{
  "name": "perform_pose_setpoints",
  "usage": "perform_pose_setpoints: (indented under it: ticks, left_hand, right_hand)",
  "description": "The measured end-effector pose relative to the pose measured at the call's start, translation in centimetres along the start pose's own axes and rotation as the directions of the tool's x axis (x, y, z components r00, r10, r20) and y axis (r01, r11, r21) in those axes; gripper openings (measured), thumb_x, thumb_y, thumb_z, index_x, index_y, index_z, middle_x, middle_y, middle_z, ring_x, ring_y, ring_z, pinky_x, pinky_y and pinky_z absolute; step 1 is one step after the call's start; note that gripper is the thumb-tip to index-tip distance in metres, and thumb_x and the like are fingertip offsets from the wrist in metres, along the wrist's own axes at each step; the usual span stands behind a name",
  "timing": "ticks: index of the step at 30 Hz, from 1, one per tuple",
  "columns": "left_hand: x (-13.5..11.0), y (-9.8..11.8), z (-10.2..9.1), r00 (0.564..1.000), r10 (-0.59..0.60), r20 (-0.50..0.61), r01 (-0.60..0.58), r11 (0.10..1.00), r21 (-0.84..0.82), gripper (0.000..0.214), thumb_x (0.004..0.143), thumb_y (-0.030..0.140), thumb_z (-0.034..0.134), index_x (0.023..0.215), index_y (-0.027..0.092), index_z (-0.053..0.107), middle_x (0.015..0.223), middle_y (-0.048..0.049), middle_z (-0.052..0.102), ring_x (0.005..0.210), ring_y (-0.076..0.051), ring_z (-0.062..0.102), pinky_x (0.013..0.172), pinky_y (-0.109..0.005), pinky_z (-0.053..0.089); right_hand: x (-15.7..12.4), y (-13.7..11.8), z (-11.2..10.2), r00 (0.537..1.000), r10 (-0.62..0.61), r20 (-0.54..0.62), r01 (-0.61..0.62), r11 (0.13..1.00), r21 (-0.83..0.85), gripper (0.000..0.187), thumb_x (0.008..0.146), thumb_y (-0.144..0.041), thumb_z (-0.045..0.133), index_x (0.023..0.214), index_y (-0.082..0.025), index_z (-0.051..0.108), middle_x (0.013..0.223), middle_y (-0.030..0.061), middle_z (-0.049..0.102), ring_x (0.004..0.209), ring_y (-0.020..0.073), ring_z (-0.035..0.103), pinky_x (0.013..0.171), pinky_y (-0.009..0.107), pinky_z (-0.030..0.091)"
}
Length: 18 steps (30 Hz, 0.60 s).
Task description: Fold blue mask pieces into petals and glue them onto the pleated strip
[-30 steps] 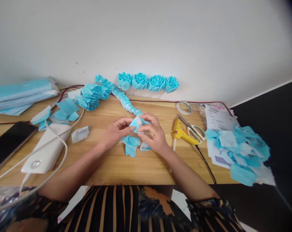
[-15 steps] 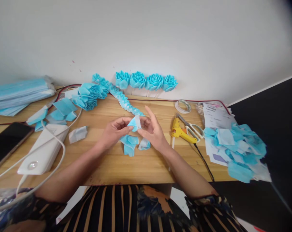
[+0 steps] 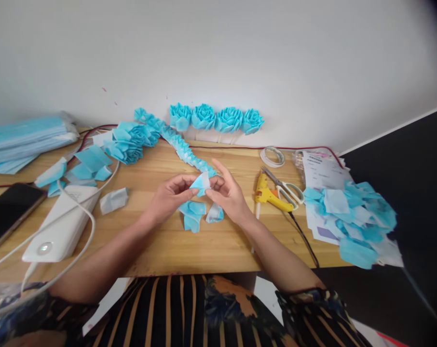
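Observation:
My left hand (image 3: 170, 195) and my right hand (image 3: 228, 194) meet above the middle of the wooden table (image 3: 160, 241). Together they pinch a small folded blue piece (image 3: 200, 182) of mask fabric between thumbs and fingertips. My right index finger sticks out straight. Just below the hands lie two or three more folded blue pieces (image 3: 193, 214). A long chain of folded pieces (image 3: 178, 144) runs from behind my hands back to the wall.
Blue fabric roses (image 3: 214, 118) line the wall. A yellow glue gun (image 3: 271, 195), scissors (image 3: 289, 188) and a tape roll (image 3: 272, 156) lie right, then papers with blue scraps (image 3: 352, 217). A power bank (image 3: 61, 224), phone (image 3: 8, 209) and mask stack (image 3: 23, 140) sit left.
My right hand loosened its curl over the folded piece and its index finger now points out. The view drifted slightly; the hands stay in the same spot.

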State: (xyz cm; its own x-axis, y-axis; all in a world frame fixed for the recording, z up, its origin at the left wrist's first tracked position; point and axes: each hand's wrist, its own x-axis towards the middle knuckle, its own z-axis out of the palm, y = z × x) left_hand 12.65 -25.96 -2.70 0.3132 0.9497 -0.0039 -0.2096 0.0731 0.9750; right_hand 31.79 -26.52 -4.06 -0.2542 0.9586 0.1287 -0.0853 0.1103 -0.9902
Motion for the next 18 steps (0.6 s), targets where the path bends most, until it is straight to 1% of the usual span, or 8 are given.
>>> perform_pose_setpoints:
  ticks: [4,7,9,11,13,15,18]
  left_hand:
    - [0.02,0.01,0.02,1.0,-0.005,-0.005,0.005,0.999,0.036,0.033,0.074,0.037,0.085,0.097,0.017,0.073,0.081,-0.0011,0.071,0.065,-0.011,0.057,0.06,-0.024,0.045]
    - [-0.04,-0.06,-0.14,0.999,-0.032,-0.036,0.036,0.993,0.115,0.04,0.079,0.048,0.078,0.103,0.016,0.072,0.072,0.0007,0.064,0.06,-0.011,0.051,0.056,-0.024,0.041]
    - [-0.11,0.06,-0.22,0.997,-0.026,-0.069,0.038,0.982,0.183,0.046,0.084,0.054,0.072,0.109,0.015,0.071,0.07,0.0007,0.061,0.06,-0.012,0.05,0.057,-0.025,0.04]
    - [-0.15,0.31,-0.2,0.996,0.003,-0.088,0.02,0.966,0.256,0.048,0.085,0.055,0.069,0.111,0.015,0.07,0.076,-0.0011,0.063,0.065,-0.014,0.052,0.06,-0.026,0.041]
    - [-0.15,0.61,-0.07,0.998,0.009,-0.07,0.013,0.951,0.31,0.045,0.083,0.053,0.07,0.106,0.015,0.069,0.082,-0.0028,0.066,0.07,-0.015,0.055,0.064,-0.027,0.043]
    - [-0.13,0.79,0.12,0.999,-0.025,-0.019,0.03,0.947,0.319,0.04,0.08,0.05,0.072,0.098,0.015,0.067,0.085,-0.0031,0.066,0.074,-0.016,0.057,0.067,-0.028,0.044]
    - [-0.12,0.64,0.36,0.996,-0.085,0.035,0.07,0.947,0.313,0.035,0.076,0.048,0.074,0.087,0.016,0.063,0.08,-0.0007,0.062,0.072,-0.015,0.057,0.065,-0.027,0.045]
  right_hand:
    - [0.05,-0.04,0.0,1.0,-0.012,0.008,0.012,1.0,-0.008,0.076,0.085,-0.036,0.075,0.153,-0.036,0.039,0.085,-0.0033,0.062,0.077,0.0154,0.057,0.077,0.033,0.05]
    - [0.0,-0.11,0.01,1.0,-0.026,0.007,0.026,0.999,-0.031,0.077,0.087,-0.038,0.074,0.154,-0.035,0.038,0.083,-0.0036,0.06,0.075,0.0152,0.055,0.075,0.032,0.05]
    - [-0.04,-0.12,0.04,0.999,-0.034,0.006,0.035,0.998,-0.046,0.077,0.087,-0.039,0.074,0.155,-0.033,0.038,0.082,-0.0037,0.059,0.074,0.0149,0.054,0.075,0.032,0.049]
    - [-0.07,-0.09,0.07,0.999,-0.037,0.011,0.038,0.998,-0.057,0.077,0.087,-0.041,0.074,0.155,-0.032,0.038,0.082,-0.0036,0.058,0.075,0.015,0.054,0.075,0.032,0.049]
    - [-0.06,-0.07,0.12,0.999,-0.038,0.015,0.039,0.997,-0.06,0.077,0.087,-0.043,0.074,0.154,-0.032,0.038,0.081,-0.0037,0.057,0.075,0.0152,0.054,0.075,0.032,0.049]
    - [-0.03,-0.1,0.2,0.999,-0.04,0.014,0.041,0.997,-0.061,0.076,0.086,-0.044,0.074,0.153,-0.032,0.039,0.08,-0.004,0.056,0.074,0.0152,0.054,0.074,0.032,0.049]
    - [-0.01,-0.18,0.38,1.0,-0.023,0.009,0.023,0.998,-0.064,0.077,0.086,-0.045,0.074,0.153,-0.032,0.039,0.08,-0.0036,0.057,0.073,0.0158,0.054,0.074,0.032,0.049]
